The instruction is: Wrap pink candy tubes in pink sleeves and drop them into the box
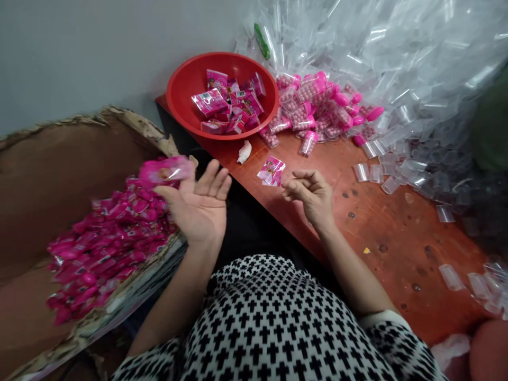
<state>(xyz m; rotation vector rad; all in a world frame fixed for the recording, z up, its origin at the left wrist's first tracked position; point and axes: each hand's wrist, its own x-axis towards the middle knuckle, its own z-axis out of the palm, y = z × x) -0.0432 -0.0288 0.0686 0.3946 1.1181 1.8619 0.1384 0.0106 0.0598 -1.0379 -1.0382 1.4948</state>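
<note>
My left hand [200, 203] is palm up over the near side of a cardboard box, its fingers spread. A blurred pink-wrapped bottle [166, 170] is by its thumb and forefinger, apparently loose from the grip. Below it in the box lies a heap of pink-wrapped bottles [115, 238]. Over the red-brown table, my right hand [311, 196] has its thumb and fingers pinched together at the lower right corner of a flat pink printed wrapper [272, 171]. The exact contact at the fingertips is hard to see.
A red bowl [174, 114] of pink printed wrappers stands at the table's far left. Beside it are piled pink-capped bottles of small pink balls [313, 100]. Clear plastic tubes [397, 69] cover the back and right. The box's torn cardboard edge [138, 124] rises at left.
</note>
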